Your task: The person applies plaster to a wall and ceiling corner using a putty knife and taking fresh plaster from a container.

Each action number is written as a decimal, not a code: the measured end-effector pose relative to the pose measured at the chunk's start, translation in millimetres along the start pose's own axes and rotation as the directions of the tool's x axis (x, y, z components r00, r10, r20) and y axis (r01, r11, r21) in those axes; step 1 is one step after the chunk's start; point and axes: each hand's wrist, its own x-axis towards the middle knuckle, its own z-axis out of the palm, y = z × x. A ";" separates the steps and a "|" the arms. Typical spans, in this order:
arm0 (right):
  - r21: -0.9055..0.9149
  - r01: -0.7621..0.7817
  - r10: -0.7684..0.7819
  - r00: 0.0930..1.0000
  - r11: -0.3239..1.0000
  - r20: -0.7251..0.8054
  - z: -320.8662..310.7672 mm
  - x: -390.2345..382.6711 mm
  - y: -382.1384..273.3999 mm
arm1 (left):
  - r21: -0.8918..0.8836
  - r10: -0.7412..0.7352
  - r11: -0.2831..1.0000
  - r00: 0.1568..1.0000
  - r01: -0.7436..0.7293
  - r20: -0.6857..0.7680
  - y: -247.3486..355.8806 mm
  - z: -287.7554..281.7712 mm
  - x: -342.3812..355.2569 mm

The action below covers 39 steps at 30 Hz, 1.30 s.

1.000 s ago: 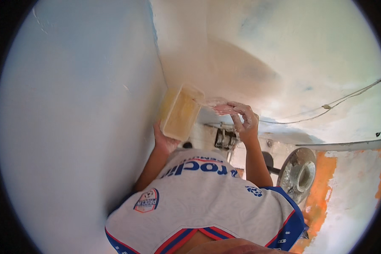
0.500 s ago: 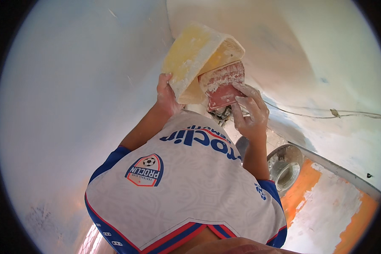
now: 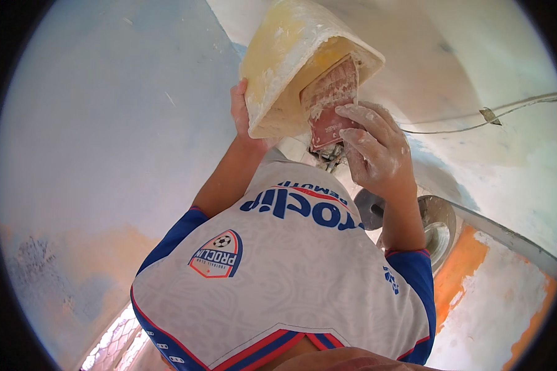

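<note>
A yellow plastic tub (image 3: pixel 275 59), smeared with white plaster, is held tilted with its open mouth toward the lower right. My left hand (image 3: pixel 241 111) grips its left side; part of that hand is hidden behind the tub. My right hand (image 3: pixel 377 136), coated with white residue, pinches a flat red scraper (image 3: pixel 331 102) between thumb and fingers. The scraper's far part reaches into the tub's mouth and seems to lie near its inner wall; whether they touch I cannot tell. Pale paste clings across the scraper's face.
A pale wall (image 3: pixel 105 136) rises at the left. Cables (image 3: pixel 452 128) run along the patchy wall at right. Below my right forearm is a round metal object (image 3: pixel 442 232), partly hidden, near an orange-and-white patchy surface (image 3: pixel 458 290). A bright window grille (image 3: pixel 114 340) shows at lower left.
Both hands have shifted up in the view with the tub and scraper, the right one also rightward. The scraper now stands more steeply in the tub's mouth.
</note>
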 end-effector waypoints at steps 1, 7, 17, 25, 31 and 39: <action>0.023 0.026 -0.026 0.999 0.999 0.026 -5.6 -1.0 -1.1 | 0.009 0.016 1.000 0.999 -0.016 0.028 -6.3 1.9 -0.4; -0.063 0.105 -0.103 0.994 0.993 0.031 -31.0 -7.5 -13.5 | 0.020 0.058 0.998 0.994 -0.060 0.093 -39.9 24.1 -10.4; -0.258 0.208 -0.209 0.978 0.944 0.025 -88.0 4.7 -37.0 | -0.203 -0.061 0.965 0.891 0.168 0.451 -73.9 87.0 -34.0; -0.285 0.265 -0.215 0.957 0.921 0.194 -139.8 11.1 -22.2 | -0.012 -0.045 0.999 0.989 0.047 0.141 -85.3 87.4 -37.9; -0.392 0.222 -0.173 0.972 0.893 0.156 -149.3 18.2 7.6 | 0.105 -0.123 0.986 0.990 0.130 -0.073 -93.2 111.2 -48.2; -0.531 0.215 -0.158 0.976 0.820 0.150 -122.7 17.7 4.2 | 0.124 -0.079 0.988 0.990 0.093 -0.120 -108.5 123.9 -49.4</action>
